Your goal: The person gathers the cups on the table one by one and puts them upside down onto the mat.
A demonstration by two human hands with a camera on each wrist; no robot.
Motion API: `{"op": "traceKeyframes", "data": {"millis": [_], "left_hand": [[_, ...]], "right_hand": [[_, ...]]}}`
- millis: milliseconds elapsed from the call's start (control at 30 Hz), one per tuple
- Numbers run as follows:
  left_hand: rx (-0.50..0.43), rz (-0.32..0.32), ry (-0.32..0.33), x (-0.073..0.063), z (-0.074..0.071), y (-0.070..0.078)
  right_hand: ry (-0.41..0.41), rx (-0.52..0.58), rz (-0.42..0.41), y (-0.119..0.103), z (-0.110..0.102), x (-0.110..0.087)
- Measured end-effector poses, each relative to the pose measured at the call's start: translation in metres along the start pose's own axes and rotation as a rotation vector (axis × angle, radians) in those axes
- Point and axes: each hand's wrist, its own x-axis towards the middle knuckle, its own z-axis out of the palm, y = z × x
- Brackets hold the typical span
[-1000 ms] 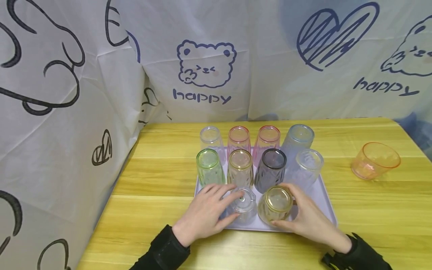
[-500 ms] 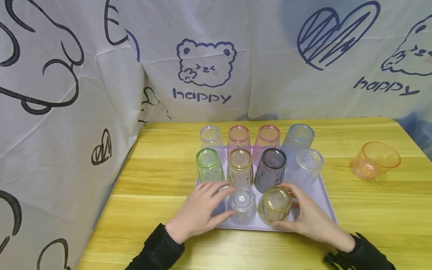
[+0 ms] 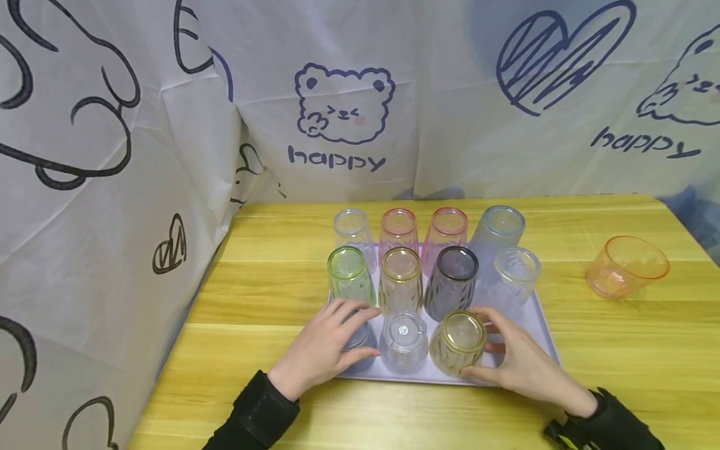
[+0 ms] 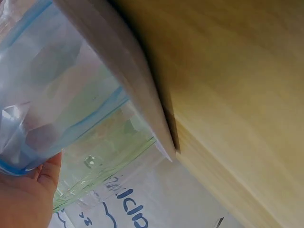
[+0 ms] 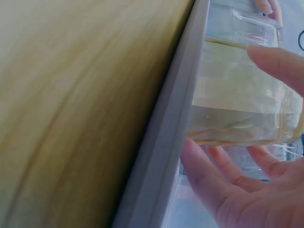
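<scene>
My left hand [image 3: 320,340] arches over an upside-down blue glass [image 3: 362,349] at the tray's near left corner, thumb and fingers spread. In the left wrist view its fingertips [image 4: 50,173] lie right at that glass's blue base [image 4: 14,168]. Beside it, an upside-down clear glass [image 3: 403,347] stands untouched. My right hand [image 3: 520,362] stands around the right side of an upside-down yellow glass [image 3: 457,350], thumb in front and fingers behind, spread loosely. The right wrist view shows the thumb [image 5: 275,66] overlapping the yellow glass [image 5: 237,90], fingers along its other side.
On the pale lilac tray [image 3: 542,331], several more upside-down glasses stand behind, among them a green glass [image 3: 349,272] and a dark grey glass [image 3: 452,287]. An orange glass [image 3: 624,269] rests on the wooden table [image 3: 630,337] to the right. Printed cloth [image 3: 450,125] hangs behind.
My left hand has moved left, from around the clear glass to over the blue one. My right hand has eased slightly right and loosened around the yellow glass, which stays in place.
</scene>
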Motion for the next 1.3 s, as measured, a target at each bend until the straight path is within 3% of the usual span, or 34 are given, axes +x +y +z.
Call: {"op": "traceKeyframes", "data": {"millis": [533,833,1100,1300], "left_hand": [[0.056,-0.016,-0.027,0.0,-0.002,0.003],[0.073,0.006,-0.005,0.002,-0.011,0.007],[0.073,0.044,0.03,0.014,-0.029,0.017],[0.082,0.088,0.049,0.036,-0.043,0.027]], "right_hand": [[0.003,-0.004,-0.056,0.003,0.0,0.003],[0.005,0.109,-0.078,0.0,-0.011,0.001],[0.026,0.221,-0.03,-0.001,-0.038,-0.007],[0.098,0.254,-0.033,0.003,-0.065,-0.012]]}}
